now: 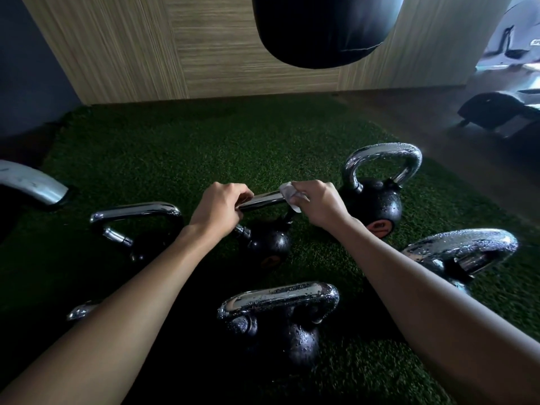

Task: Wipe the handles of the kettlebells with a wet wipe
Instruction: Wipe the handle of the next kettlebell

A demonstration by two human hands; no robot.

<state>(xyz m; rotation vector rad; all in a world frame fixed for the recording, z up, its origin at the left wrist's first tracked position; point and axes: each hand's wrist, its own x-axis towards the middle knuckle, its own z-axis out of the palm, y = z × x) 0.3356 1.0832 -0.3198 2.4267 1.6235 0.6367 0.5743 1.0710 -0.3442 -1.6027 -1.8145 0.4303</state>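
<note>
Head view: left hand (217, 204) grips black kettlebell's chrome handle (263, 201); right hand (318, 203) pinches limp white wet wipe (287, 195) against it. Likely heavy, slick.

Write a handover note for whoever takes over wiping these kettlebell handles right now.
Left hand grips the left end of the middle kettlebell handle. Right hand holds the wet wipe on that handle's right end.
Others stand around it on the turf: left kettlebell, far-right kettlebell, near-right kettlebell, front kettlebell.
Done: middle handle under way; the left one shows no droplets, perhaps wiped.
Left: far-right, near-right and front handles carry droplets, probably unwiped.
</note>
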